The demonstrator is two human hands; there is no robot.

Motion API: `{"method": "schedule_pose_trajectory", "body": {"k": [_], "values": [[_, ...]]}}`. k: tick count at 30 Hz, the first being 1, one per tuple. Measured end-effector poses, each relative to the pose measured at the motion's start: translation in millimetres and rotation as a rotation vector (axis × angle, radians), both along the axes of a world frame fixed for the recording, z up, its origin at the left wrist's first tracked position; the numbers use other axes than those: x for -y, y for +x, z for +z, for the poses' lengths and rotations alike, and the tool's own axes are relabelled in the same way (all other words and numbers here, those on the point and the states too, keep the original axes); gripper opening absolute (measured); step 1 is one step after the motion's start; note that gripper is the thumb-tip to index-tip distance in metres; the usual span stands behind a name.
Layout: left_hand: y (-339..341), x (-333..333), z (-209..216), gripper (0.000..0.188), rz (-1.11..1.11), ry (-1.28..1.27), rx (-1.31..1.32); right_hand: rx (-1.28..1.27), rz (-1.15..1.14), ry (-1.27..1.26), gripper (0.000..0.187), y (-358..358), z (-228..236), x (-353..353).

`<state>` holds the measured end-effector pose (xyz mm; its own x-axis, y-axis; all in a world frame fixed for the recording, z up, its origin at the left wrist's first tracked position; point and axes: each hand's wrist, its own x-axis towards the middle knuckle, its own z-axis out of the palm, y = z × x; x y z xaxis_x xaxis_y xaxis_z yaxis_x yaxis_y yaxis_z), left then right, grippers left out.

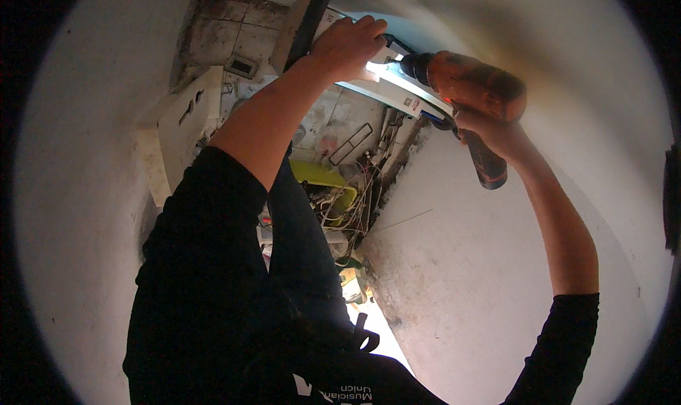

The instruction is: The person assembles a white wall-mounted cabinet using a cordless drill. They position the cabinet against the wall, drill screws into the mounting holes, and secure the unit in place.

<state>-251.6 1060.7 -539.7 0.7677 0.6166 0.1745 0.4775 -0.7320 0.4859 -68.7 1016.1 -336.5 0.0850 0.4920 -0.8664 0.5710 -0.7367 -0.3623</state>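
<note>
1. A tiled, grimy floor [337, 114] is enclosed by pale walls [78, 192] in a cramped work area.
2. A white box [172, 146], marked with dark cutouts, is seen at the floor's left edge.
3. A long white piece [386, 95], labelled on one face, is held up above the floor's far side, slanting down to the right; it is braced by the left hand.
4. A yellow-green bin [344, 192] is placed near the floor's right edge, partly covered by tangled cables [365, 199].
5. An orange-and-black power drill [479, 89] is raised at the long white piece's right-hand side, its nose aimed left toward the left hand; whether the white piece is touched by the tip cannot be told.
6. The drill's handle is gripped by the right hand [489, 130], its fingers wrapped around it.
7. The left hand [349, 49] is set against the long white piece, its fingers bent and close together, its thumb lit by a bright glow; whether anything small is pinched cannot be told.
8. A thin rectangular frame [351, 144] is seen on the floor, beyond the bin.
9. A small square drain [242, 67] is visible toward the floor's far left corner.
</note>
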Motion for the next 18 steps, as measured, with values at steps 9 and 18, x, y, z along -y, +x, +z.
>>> {"method": "schedule_pose_trajectory", "body": {"k": [9,18], "values": [[-1.7,1.2,-1.8,0.049,0.001,0.002,0.025,0.025,0.017,-0.018,0.025,0.2,3.7,-1.5],[-1.8,3.7,-7.4,0.055,0.002,0.069,0.073,0.003,-0.066,0.014,0.026,-5.7,3.7,8.4]]}}
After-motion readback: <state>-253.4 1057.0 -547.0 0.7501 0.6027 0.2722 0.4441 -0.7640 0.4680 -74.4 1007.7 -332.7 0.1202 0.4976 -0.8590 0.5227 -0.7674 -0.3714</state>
